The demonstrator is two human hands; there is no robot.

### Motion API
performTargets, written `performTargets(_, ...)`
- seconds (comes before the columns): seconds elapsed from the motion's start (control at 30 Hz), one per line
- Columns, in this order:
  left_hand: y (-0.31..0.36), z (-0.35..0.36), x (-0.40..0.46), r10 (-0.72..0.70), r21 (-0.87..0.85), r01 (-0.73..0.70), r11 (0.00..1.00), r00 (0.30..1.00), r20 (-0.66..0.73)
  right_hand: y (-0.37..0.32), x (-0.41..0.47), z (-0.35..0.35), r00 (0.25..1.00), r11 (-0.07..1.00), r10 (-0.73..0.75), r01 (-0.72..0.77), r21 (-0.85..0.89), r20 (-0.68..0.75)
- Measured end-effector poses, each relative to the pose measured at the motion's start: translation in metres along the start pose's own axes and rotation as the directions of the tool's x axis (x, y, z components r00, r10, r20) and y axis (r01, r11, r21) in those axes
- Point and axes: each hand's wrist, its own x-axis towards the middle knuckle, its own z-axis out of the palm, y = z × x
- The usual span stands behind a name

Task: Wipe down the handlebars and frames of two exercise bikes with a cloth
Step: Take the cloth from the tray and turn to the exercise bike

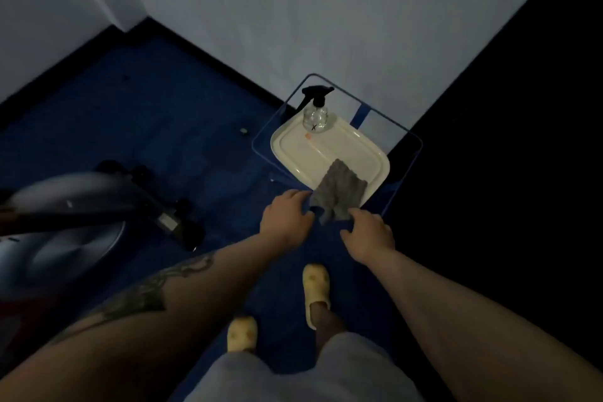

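Observation:
A grey cloth (pixel 339 189) lies half on a cream tray (pixel 303 153), its near edge hanging over the tray's front rim. My left hand (pixel 287 217) reaches to the cloth's left corner, its fingertips touching the edge. On the other side, my right hand (pixel 367 235) has its fingers curled at the cloth's lower right corner; whether either hand pinches the fabric is hidden. An exercise bike (pixel 65 206) with a silver flywheel cover stands blurred at the left.
A clear spray bottle (pixel 315 111) with a black trigger stands on the tray's far end. The tray sits on a glass-topped stand with a blue frame (pixel 404 140) by the white wall. Blue carpet covers the floor; my feet in yellow slippers stand below.

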Motion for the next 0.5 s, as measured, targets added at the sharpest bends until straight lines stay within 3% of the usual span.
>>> performTargets(0.1, 0.004, 0.015, 0.022, -0.093, -0.067, 0.092, 0.994, 0.995, -0.022, 0.010, 0.033, 0.003, 0.998, 0.998, -0.053, 0.052, -0.037, -0.025)
performTargets(0.27, -0.017, 0.034, 0.032, -0.266, -0.124, 0.265, 0.956, 0.964, 0.008, 0.024, 0.074, 0.017, 0.990, 0.975, -0.117, 0.130, -0.182, 0.080)
performTargets(0.5, -0.054, 0.059, 0.009, -0.454, -0.191, 0.456, 0.869, 0.889, 0.058, 0.018, 0.099, 0.035, 0.991, 0.975, -0.128, 0.132, -0.179, 0.032)
